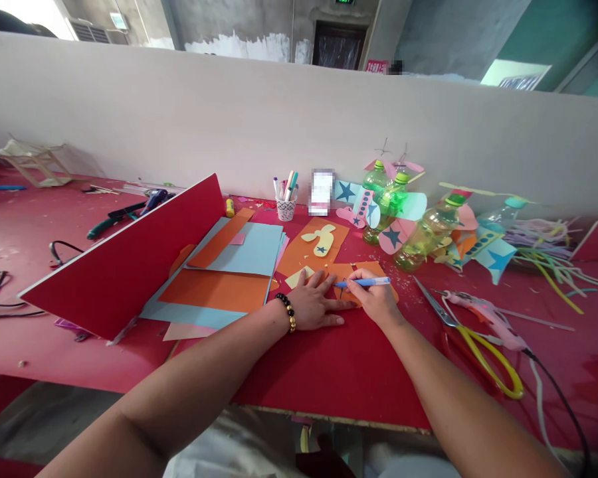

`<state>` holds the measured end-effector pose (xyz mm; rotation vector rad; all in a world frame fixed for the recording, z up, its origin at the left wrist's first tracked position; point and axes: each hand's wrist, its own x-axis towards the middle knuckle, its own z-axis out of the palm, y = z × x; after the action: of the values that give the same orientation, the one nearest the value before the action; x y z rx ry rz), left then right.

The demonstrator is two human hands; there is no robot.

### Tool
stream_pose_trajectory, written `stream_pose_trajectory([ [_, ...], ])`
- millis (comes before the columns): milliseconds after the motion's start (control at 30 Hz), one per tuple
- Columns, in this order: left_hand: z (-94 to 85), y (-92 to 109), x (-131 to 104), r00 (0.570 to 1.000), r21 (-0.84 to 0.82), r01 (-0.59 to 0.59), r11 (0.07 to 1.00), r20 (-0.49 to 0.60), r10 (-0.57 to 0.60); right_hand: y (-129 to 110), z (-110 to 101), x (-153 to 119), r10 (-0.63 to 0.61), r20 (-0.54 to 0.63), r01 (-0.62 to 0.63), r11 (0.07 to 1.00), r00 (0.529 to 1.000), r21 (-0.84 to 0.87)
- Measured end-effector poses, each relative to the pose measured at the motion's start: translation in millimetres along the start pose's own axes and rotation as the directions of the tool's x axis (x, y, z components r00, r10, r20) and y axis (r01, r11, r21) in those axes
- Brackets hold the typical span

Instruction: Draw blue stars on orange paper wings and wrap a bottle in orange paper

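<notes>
My left hand lies flat with fingers spread, pressing on the left part of an orange sheet of paper. In my right hand is a blue pen, its tip low over that same sheet near a dark drawn line. Just beyond my left fingers lies a small pale yellow piece of paper. Farther back, a yellow paper cutout with a blue star rests on another orange sheet. Part of the sheet under my hands is hidden.
Stacked blue and orange paper lies left, beside an upright red board. A pen cup and phone stand behind. Decorated plastic bottles, yellow-handled scissors and a pink glue gun are at the right.
</notes>
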<state>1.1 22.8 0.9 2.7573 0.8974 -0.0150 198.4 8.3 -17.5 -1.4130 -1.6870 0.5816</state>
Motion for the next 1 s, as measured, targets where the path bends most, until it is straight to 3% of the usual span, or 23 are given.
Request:
stream_pose_trajectory([
  [433,1.7,-0.4,0.3,1.0,-0.01,-0.003,1.0,-0.021,0.003,1.0,0.2,1.0,-0.011,-0.01,0.011,0.999,1.0,-0.049],
  [1000,0.7,0.1,1.7,1.0,-0.008,-0.001,1.0,0.008,0.001,-5.0,-16.0,-4.1,0.088,-0.11,-0.093,0.995,0.99,-0.043],
])
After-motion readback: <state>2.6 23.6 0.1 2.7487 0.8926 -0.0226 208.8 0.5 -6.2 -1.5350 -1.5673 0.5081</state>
